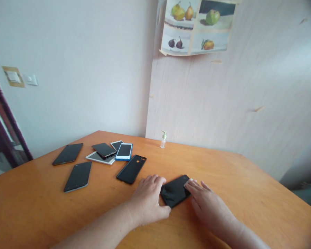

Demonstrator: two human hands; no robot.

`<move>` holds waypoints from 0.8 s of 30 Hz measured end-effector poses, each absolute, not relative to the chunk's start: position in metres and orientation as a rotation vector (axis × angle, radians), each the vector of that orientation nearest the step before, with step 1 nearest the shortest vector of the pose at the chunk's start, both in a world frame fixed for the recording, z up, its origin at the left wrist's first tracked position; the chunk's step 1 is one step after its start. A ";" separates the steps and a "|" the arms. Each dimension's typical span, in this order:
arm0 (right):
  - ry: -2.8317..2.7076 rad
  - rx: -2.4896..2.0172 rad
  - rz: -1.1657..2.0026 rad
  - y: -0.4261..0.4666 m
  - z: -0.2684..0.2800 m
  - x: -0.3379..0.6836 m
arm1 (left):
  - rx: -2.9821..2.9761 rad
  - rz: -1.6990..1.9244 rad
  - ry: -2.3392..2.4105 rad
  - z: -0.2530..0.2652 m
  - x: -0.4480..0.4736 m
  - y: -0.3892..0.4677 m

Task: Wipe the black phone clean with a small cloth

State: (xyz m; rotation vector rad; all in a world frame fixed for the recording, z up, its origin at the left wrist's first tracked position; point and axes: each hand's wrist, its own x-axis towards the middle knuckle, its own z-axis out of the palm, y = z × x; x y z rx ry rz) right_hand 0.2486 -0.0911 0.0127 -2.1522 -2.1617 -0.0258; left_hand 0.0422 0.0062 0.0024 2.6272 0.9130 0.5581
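Observation:
A black phone (174, 191) lies flat on the orange wooden table (238, 180) in front of me. My left hand (148, 200) grips its left edge, thumb along the near side and fingers curled over the far side. My right hand (207, 204) rests on the phone's right end, pressing a small white cloth or wipe (188, 181) under its fingertips. Another black phone (131, 169) lies face down just left of my left hand.
Several more phones lie at the table's left: a blue-cased one (124, 151), a dark one (78, 176), another dark one (67, 154), and a stacked pair (103, 154). A small pump bottle (163, 139) stands by the wall. A fruit picture (197, 26) hangs above.

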 end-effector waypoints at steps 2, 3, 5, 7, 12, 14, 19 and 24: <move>-2.267 -1.961 0.059 -0.096 0.015 0.229 | 2.631 0.568 0.913 0.001 0.043 0.007; -2.331 -1.862 0.120 -0.098 0.016 0.220 | 2.631 0.574 0.917 0.000 0.043 0.007; -2.412 -1.732 0.201 -0.099 0.016 0.212 | 2.631 0.579 0.923 -0.002 0.044 0.007; -2.383 -1.756 0.186 -0.093 0.012 0.222 | 2.634 0.577 0.924 -0.002 0.044 0.007; -2.114 -2.082 0.064 -0.076 0.000 0.261 | 2.640 0.553 0.925 -0.002 0.044 0.007; -2.154 -2.018 0.070 -0.077 0.003 0.252 | 2.626 0.549 0.933 -0.001 0.044 0.007; -2.396 -1.582 0.295 -0.086 0.016 0.212 | 2.587 0.598 0.924 -0.004 0.045 0.007; -2.186 -1.928 0.155 -0.067 0.000 0.247 | 2.597 0.571 0.954 -0.004 0.045 0.006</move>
